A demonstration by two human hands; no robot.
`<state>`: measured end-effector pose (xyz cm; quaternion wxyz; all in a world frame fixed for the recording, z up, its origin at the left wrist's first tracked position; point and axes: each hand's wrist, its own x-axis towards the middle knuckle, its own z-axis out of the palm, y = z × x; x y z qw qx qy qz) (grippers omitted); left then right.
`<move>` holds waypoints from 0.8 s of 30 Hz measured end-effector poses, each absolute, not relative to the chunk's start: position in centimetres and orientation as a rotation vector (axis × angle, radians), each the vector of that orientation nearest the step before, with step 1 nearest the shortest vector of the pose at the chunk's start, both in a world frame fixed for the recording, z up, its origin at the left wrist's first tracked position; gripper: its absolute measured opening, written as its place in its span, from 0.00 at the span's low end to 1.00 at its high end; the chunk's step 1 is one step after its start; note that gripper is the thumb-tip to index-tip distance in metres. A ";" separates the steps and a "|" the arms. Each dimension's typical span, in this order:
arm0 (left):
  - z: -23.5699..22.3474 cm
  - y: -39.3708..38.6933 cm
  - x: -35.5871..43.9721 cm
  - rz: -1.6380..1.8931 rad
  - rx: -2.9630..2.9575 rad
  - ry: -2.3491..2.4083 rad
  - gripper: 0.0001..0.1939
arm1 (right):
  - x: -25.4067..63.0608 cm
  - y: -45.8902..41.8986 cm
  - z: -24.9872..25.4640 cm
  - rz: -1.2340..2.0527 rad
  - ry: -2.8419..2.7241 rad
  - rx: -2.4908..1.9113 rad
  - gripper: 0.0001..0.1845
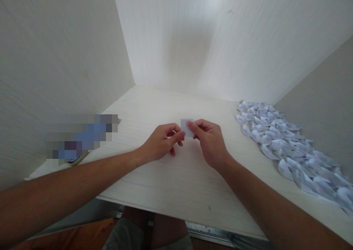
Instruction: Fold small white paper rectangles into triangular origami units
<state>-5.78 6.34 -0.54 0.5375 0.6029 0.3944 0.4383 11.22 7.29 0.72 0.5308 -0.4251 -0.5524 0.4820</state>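
A small square of thin white paper (186, 126) is held up over the table, in the middle of the view. My right hand (208, 138) pinches its right side, with the thumb on the near face and the fingers behind. At the paper's lower left edge is my left hand (162, 141), its thumb and forefinger brought together there and its other fingers loosely curled. The exact contact of the left fingertips is partly hidden.
Several rows of folded white paper pieces (278, 139) lie along the right of the pale tabletop (165, 182). A blurred-out phone-like device (82, 141) leans at the left wall. Pale panels (193, 47) enclose the table's back and sides. My legs are below its front edge.
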 end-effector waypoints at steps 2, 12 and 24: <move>-0.6 6.3 -5.8 1.187 1.447 0.963 0.22 | 11.3 7.4 0.6 1.029 -1.392 -1.042 0.15; -0.6 6.4 -6.0 1.565 1.582 0.790 0.09 | 12.0 7.9 0.6 1.591 -1.275 -0.850 0.21; 0.1 6.0 -6.2 1.594 1.560 0.734 0.09 | 12.6 7.8 1.3 1.827 -1.315 -0.782 0.18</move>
